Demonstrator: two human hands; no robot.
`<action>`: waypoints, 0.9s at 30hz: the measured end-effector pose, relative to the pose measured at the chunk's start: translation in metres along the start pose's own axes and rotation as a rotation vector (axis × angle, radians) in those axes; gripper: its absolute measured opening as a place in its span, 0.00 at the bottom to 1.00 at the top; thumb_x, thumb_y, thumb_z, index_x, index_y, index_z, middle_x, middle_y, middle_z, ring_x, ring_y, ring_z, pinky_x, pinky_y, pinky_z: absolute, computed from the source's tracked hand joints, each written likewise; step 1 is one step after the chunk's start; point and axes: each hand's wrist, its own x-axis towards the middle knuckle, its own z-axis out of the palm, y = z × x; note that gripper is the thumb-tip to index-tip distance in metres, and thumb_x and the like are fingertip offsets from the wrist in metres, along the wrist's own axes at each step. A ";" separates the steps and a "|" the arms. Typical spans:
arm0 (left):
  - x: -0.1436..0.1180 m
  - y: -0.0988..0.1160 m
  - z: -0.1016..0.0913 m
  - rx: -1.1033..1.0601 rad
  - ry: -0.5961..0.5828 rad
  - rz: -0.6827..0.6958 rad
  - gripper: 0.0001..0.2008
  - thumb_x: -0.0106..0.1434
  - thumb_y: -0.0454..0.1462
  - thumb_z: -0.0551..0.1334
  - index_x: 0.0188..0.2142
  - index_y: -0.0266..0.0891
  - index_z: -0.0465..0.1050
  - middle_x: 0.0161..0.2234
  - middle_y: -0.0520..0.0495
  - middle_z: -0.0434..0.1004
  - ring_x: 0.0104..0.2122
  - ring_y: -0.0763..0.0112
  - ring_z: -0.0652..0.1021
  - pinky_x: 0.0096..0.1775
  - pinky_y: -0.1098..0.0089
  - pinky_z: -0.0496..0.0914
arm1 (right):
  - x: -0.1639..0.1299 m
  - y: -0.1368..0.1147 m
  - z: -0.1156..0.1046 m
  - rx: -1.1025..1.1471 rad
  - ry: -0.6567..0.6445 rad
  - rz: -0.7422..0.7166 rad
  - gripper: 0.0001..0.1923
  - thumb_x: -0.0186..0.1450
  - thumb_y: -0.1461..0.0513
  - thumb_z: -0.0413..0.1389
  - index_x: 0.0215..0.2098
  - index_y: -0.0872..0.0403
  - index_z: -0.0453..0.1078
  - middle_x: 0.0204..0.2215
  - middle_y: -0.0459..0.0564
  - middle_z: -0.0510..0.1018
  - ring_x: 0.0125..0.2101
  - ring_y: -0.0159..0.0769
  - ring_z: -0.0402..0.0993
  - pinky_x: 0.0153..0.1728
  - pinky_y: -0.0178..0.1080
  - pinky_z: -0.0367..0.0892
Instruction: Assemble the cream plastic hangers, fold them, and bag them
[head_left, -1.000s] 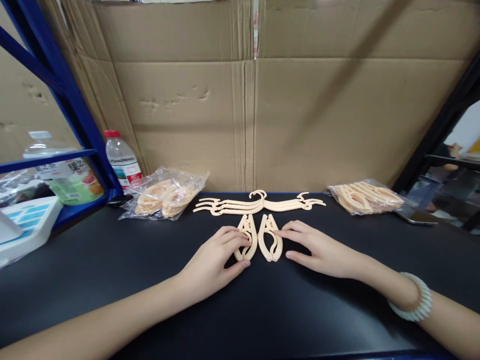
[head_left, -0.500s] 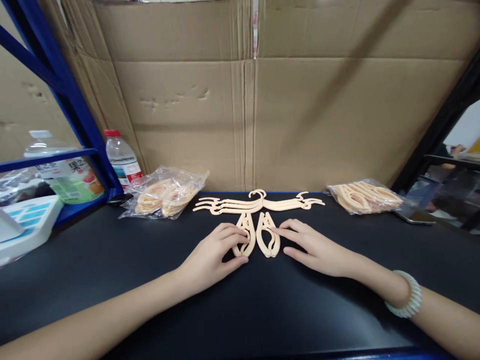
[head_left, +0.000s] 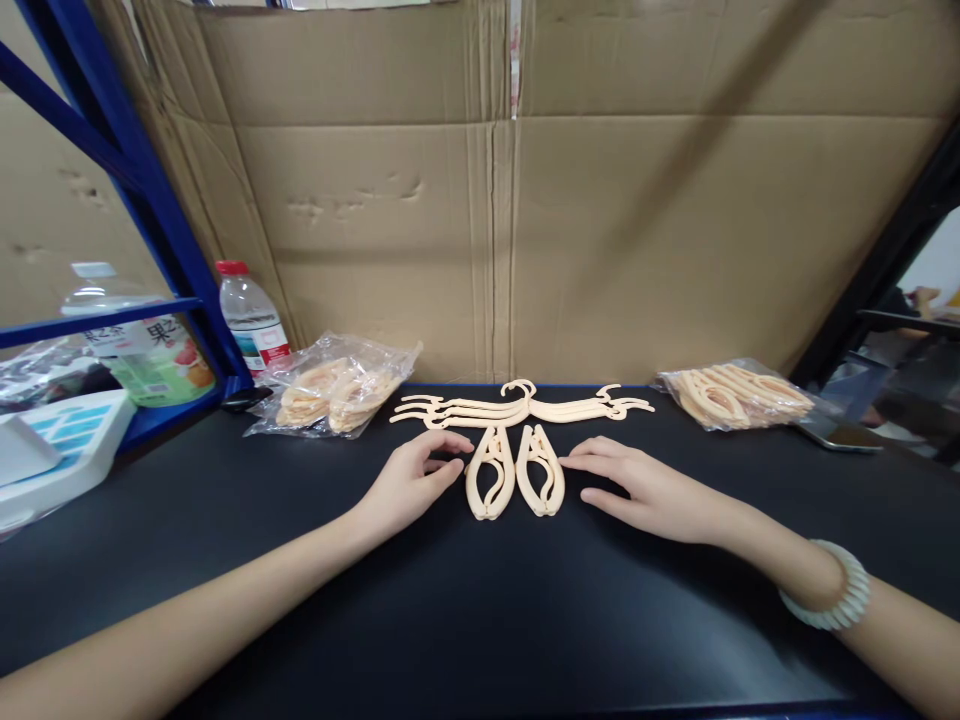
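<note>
Your left hand (head_left: 409, 482) lies on the black table (head_left: 525, 620) just left of centre frame, fingers loosely spread and empty, fingertips just beside the left loop piece (head_left: 491, 473); whether they touch it cannot be told. Your right hand (head_left: 651, 490) rests right of centre, fingers apart, holding nothing, its tips close to the right loop piece (head_left: 541, 471) without clear contact. A pale beaded bracelet (head_left: 829, 600) circles your right wrist at lower right. The two loop pieces lie flat, side by side, narrow ends toward the top of the frame, their outer curves near each other at mid-height. Directly above them, a flat stack of cream hangers (head_left: 521, 406) spans centre frame, hook at its middle, the loop tips reaching its lower edge. Left of the stack, a clear bag (head_left: 334, 385) holds more cream parts; at right, a second bag (head_left: 731, 393) holds others. In the left of the frame, a red-capped bottle (head_left: 250, 315) stands beside a blue rack post (head_left: 142, 190), with a larger bottle (head_left: 142, 345) further left. Brown cardboard (head_left: 510, 220) fills the background
</note>
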 end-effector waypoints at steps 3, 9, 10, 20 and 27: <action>-0.001 -0.001 0.001 -0.014 -0.002 0.002 0.11 0.57 0.37 0.58 0.39 0.38 0.73 0.42 0.45 0.77 0.45 0.62 0.76 0.49 0.57 0.72 | 0.000 0.000 0.000 -0.005 -0.010 0.002 0.21 0.68 0.60 0.49 0.60 0.48 0.62 0.50 0.53 0.70 0.50 0.42 0.66 0.54 0.49 0.63; 0.000 -0.003 0.002 -0.011 -0.017 0.016 0.10 0.57 0.36 0.58 0.39 0.38 0.73 0.42 0.45 0.77 0.45 0.62 0.76 0.47 0.58 0.72 | 0.000 0.000 0.000 -0.009 -0.005 0.006 0.21 0.68 0.60 0.49 0.60 0.48 0.63 0.50 0.54 0.70 0.50 0.41 0.66 0.54 0.49 0.62; 0.000 -0.002 0.002 -0.007 -0.017 0.017 0.10 0.57 0.36 0.58 0.38 0.39 0.73 0.42 0.45 0.77 0.45 0.62 0.76 0.47 0.58 0.72 | 0.000 0.000 0.000 -0.008 -0.002 0.005 0.21 0.68 0.60 0.49 0.59 0.48 0.63 0.50 0.53 0.70 0.50 0.41 0.66 0.54 0.48 0.62; -0.001 0.003 0.001 0.023 -0.045 0.057 0.09 0.58 0.36 0.57 0.36 0.39 0.75 0.41 0.46 0.78 0.43 0.64 0.77 0.45 0.61 0.73 | -0.001 0.000 -0.001 -0.023 -0.013 0.014 0.20 0.68 0.60 0.49 0.59 0.49 0.64 0.50 0.54 0.70 0.51 0.41 0.66 0.54 0.48 0.63; -0.001 0.004 0.002 0.021 -0.056 0.051 0.09 0.58 0.37 0.58 0.35 0.38 0.75 0.41 0.45 0.78 0.43 0.63 0.77 0.45 0.61 0.73 | 0.000 -0.002 -0.002 -0.031 -0.016 0.011 0.20 0.68 0.61 0.49 0.58 0.50 0.64 0.50 0.54 0.70 0.50 0.40 0.66 0.54 0.46 0.62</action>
